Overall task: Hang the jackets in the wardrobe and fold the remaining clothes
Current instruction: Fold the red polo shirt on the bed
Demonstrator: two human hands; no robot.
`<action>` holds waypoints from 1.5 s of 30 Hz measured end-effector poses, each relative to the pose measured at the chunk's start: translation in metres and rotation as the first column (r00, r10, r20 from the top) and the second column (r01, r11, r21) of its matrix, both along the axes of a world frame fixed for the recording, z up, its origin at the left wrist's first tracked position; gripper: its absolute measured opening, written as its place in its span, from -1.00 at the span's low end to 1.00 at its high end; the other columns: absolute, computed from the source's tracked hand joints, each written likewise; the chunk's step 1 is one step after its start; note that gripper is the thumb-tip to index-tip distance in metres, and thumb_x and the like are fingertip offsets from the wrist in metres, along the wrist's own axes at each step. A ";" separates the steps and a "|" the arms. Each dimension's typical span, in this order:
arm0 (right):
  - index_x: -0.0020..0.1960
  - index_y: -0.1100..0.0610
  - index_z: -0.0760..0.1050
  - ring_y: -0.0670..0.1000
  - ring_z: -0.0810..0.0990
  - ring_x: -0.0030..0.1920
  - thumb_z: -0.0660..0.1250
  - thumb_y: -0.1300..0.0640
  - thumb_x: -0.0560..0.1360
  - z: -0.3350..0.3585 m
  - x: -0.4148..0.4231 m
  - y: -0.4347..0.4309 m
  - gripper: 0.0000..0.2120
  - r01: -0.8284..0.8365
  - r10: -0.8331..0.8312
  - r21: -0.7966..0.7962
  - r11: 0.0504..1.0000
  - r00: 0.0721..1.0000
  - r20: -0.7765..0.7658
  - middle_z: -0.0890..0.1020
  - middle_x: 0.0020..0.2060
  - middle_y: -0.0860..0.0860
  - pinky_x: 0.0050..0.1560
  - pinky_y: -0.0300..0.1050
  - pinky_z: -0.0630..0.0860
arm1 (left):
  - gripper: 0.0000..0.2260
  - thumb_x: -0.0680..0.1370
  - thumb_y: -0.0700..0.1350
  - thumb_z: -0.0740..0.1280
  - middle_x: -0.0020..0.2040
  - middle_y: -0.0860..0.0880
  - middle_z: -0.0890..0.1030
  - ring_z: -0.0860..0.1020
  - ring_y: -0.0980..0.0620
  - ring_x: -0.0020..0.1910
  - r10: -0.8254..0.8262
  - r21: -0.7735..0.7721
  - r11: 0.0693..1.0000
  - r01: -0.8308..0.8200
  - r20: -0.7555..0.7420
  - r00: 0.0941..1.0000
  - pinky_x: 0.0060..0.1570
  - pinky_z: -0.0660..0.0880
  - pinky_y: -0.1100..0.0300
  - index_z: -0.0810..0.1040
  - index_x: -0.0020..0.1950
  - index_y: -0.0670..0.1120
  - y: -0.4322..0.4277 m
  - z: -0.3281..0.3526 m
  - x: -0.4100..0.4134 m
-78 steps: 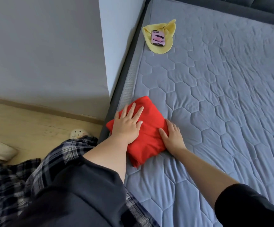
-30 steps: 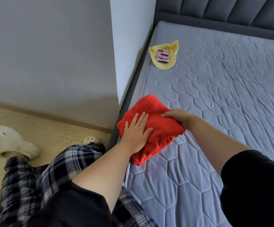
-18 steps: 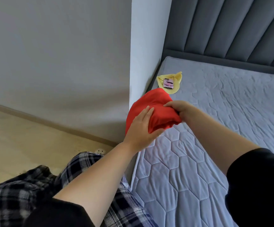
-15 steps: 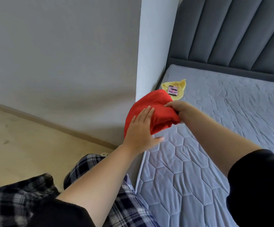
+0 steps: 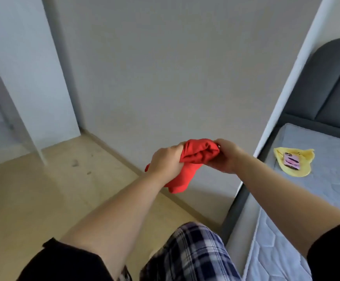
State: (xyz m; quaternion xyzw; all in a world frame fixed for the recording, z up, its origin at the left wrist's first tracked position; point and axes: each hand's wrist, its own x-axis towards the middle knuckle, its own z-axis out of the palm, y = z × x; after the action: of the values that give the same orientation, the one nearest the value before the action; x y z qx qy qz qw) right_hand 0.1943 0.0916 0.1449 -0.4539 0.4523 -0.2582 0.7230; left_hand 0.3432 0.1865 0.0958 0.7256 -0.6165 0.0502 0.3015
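Note:
A folded red garment (image 5: 195, 159) hangs in the air in front of the grey wall, off the bed. My left hand (image 5: 165, 162) grips its left side from above, and a loose end droops below that hand. My right hand (image 5: 224, 157) clasps its right side, fingers curled over the top edge. Both arms reach forward at about waist height, left of the bed.
The bed with its grey quilted mattress (image 5: 317, 199) and dark padded headboard (image 5: 327, 84) lies at the right. A yellow cloth (image 5: 299, 171) with a pink phone (image 5: 291, 161) on it rests on the mattress. Wooden floor (image 5: 43, 199) spreads to the left, with a white panel (image 5: 23, 78) beyond.
The red garment was pressed flat on the mattress, then both hands lifted it. It has moved left off the bed, and my view has turned towards the wall and floor.

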 end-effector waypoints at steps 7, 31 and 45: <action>0.49 0.03 0.16 -0.02 0.32 0.37 0.16 -0.09 0.60 -0.008 0.165 -0.029 -0.48 -0.555 0.139 -0.721 0.416 0.822 -0.553 0.34 0.40 -0.02 0.32 -0.15 0.22 | -0.98 0.43 -0.19 0.27 -0.07 -0.15 0.61 0.56 -0.21 -0.04 0.163 0.322 0.940 -0.115 -0.128 0.978 -0.20 0.36 0.14 0.45 -0.17 -0.08 -0.007 -0.008 0.175; -0.16 0.09 0.44 0.03 0.50 -0.20 0.42 0.00 0.42 0.258 0.543 0.006 -0.79 -0.880 0.249 -0.246 -0.406 0.152 -0.956 0.47 -0.33 -0.08 -0.26 -0.15 0.31 | -0.69 0.42 0.12 0.40 -0.02 0.01 0.59 0.53 -0.06 0.01 0.299 0.620 0.747 -0.240 0.009 0.954 -0.11 0.30 0.16 0.49 0.07 0.00 0.083 0.277 0.479; -0.10 0.03 0.50 -0.14 0.53 -0.22 0.38 0.12 0.50 0.488 0.721 0.136 -0.94 -0.776 0.434 -0.391 -0.494 0.170 -0.885 0.56 -0.24 -0.13 -0.26 -0.32 0.40 | -0.80 0.45 -0.06 0.46 -0.19 -0.01 0.58 0.56 -0.01 -0.19 0.438 0.691 0.561 -0.455 0.218 0.872 -0.15 0.50 0.17 0.61 -0.02 -0.15 0.245 0.530 0.647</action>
State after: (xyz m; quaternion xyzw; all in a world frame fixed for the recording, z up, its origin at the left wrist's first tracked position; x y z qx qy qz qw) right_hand 0.9149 0.2274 0.6325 -0.9693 -0.1162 0.1265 0.1758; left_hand 0.9905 0.4312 0.6255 0.9151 -0.3845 -0.1149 -0.0390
